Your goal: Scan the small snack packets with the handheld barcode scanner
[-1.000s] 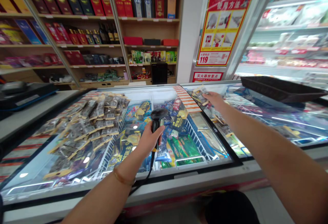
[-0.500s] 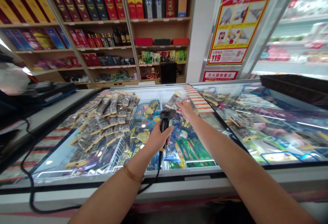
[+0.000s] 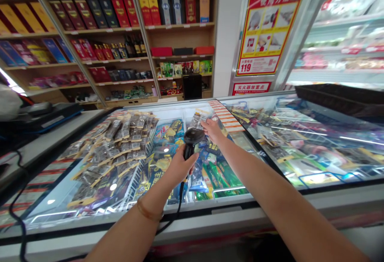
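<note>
My left hand is wrapped round the handle of a black barcode scanner, whose head points away from me and whose cord trails down towards me. Just beyond the scanner head, my right hand pinches a small clear packet with dark contents and a tan edge. Both hands are over the glass top of a chest freezer. To the left, many similar packets lie in overlapping rows on the glass. Blue, yellow and green frozen packages show beneath the glass.
A black tray sits at the right on the freezer. Electronic equipment stands on the left counter. A black cable runs down the left side. Shelves of boxes and a red poster stand behind.
The view has shifted slightly to the right. The scanner head is tilted more into view, close to the packet. Both hands keep their grip.
</note>
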Demonstrator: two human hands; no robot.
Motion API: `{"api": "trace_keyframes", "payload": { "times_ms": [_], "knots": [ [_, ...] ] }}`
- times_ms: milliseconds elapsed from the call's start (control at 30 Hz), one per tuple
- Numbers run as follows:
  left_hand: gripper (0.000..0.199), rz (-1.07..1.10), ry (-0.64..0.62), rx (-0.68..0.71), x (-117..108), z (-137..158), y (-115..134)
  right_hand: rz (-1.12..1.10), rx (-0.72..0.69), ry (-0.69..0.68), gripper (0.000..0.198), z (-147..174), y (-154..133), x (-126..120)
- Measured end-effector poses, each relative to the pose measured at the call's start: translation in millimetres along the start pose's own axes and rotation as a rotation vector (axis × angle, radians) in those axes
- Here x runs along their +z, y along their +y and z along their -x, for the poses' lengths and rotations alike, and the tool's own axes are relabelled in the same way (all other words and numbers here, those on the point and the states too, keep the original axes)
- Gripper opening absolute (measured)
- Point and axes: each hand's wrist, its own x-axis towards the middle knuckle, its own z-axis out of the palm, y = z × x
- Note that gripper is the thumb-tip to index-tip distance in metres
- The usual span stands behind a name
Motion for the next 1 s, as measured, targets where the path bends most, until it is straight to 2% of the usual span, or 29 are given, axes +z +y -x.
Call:
{"api": "trace_keyframes", "payload": {
  "times_ms": [400,533,633,733,833,900,1000],
  "knots": [
    [0.039,0.040,0.035,-0.017,1,-1,-5,0.073,-0.070,0.002,0.048,-3,5,-2],
    [0.040,0.155,0.128,-0.023,5,1,-2,0.225,-0.149,0.053,0.043,-8,11,-3],
    [0.041,0.285,0.199,-0.028,0,10,12,0.426,-0.144,0.123,0.036,-9,14,-3],
    [0.040,0.317,0.224,-0.021,-17,27,29,0.524,-0.123,0.162,0.031,-6,11,1],
    [0.038,0.274,0.256,-0.007,-46,45,38,0.550,-0.119,0.168,0.036,-7,3,17],
    [0.039,0.252,0.306,-0.015,-68,57,39,0.561,-0.123,0.133,0.041,-12,-5,37],
    [0.041,0.257,0.387,-0.033,-95,72,35,0.589,-0.145,0.040,0.040,-26,-17,83]
  ]
}}
